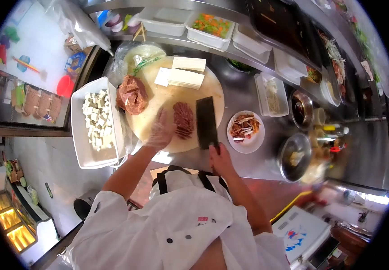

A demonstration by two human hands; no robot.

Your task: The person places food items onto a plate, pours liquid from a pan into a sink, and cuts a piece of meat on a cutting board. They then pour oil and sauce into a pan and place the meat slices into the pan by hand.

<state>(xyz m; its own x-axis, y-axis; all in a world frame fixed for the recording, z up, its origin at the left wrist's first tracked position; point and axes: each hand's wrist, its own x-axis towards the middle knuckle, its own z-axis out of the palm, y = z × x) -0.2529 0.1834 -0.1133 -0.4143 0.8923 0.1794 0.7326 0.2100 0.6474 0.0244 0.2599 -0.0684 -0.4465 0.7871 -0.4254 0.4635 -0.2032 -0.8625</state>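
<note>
On a round pale cutting board (158, 96) lies a pile of sliced dark red meat (183, 119). My left hand (160, 131), in a clear plastic glove, is spread with fingers apart just left of the slices, holding nothing. My right hand (221, 159) is wrapped round the handle of a cleaver (207, 121), whose wide dark blade lies just right of the meat. A large chunk of raw meat (132, 95) sits at the board's left edge. White tofu slabs (186, 78) rest at the back of the board.
At the left stands a white bin (80, 135) with tofu cubes (98, 118). A plate (258, 141) with shredded food is right of the board, near metal bowls (295, 157) and a tub of white strips (273, 94). Food containers (210, 29) line the back shelf.
</note>
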